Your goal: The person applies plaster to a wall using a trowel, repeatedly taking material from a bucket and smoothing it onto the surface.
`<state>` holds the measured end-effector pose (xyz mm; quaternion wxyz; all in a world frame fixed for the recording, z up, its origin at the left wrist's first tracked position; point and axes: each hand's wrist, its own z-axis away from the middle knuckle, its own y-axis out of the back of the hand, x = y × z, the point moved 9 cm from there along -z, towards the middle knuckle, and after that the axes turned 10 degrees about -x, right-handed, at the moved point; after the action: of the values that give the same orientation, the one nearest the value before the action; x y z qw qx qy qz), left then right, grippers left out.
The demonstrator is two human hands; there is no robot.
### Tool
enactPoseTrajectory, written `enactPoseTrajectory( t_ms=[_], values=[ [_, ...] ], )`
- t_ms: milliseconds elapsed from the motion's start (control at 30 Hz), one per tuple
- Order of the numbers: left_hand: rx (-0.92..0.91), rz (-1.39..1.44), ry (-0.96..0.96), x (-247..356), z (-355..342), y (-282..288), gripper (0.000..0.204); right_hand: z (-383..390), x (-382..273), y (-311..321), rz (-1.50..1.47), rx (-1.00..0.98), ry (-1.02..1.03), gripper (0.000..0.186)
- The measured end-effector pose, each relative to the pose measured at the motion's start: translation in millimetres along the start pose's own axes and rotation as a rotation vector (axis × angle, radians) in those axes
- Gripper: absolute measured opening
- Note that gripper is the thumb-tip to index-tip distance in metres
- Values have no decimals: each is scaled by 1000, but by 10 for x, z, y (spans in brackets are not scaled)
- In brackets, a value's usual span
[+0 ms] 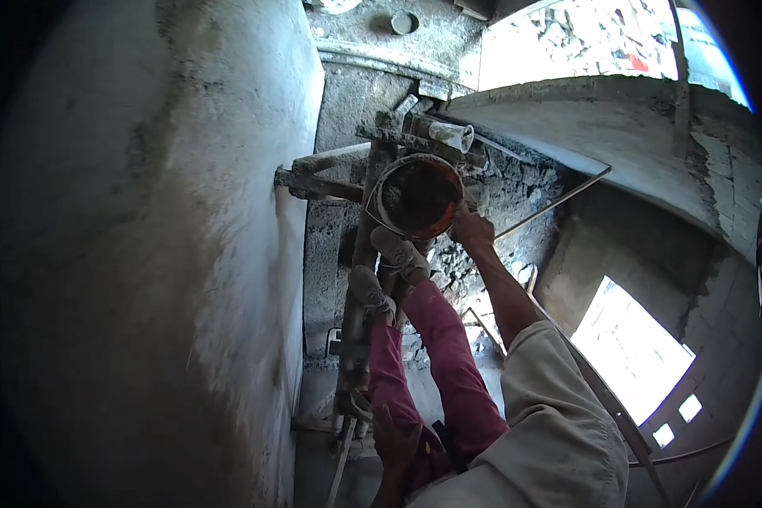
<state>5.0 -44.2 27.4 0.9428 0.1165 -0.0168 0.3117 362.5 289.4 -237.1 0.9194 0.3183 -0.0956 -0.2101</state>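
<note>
Bucket [438, 225] at right hand [472, 229], near shoes [396, 252]

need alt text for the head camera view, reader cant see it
Seen from above, a person's right hand is at the side of a reddish bucket just beyond their dusty shoes, above what looks like narrow scaffolding. The left hand is by the pink trousers, and a rough grey wall fills the left side.

Bucket [440, 226] is coloured a grubby orange-red around a dark inside, trousers [450, 349] are dyed a pretty loud pink, the sleeve [538, 364] is done in plain beige, shoes [394, 252] are tinted dusty grey-brown, and the left wall [144, 254] is blotched pale grey and brown
</note>
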Motion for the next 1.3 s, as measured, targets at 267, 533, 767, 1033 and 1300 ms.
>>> enactPoseTrajectory(
  t_ms=[267,533,767,1033,1300],
  values=[
    [93,7,-31,-27,-128,131,109,-85,-409,-1124,-710,-136,254,35],
    [97,97,-187,15,-238,404,112,340,-46,-850,-1173,-443,188,27],
    [-14,31,-372,-139,-192,230,113,1649,57,220,-1119,-240,374,27],
    [51,604,-532,458,861,1842,102,4030,-1182,2718,-1769,-373,836,31],
    [380,864,-448,-265,1963,3030,100,6212,-888,6312,-1795,683,1242,41]
  ],
)
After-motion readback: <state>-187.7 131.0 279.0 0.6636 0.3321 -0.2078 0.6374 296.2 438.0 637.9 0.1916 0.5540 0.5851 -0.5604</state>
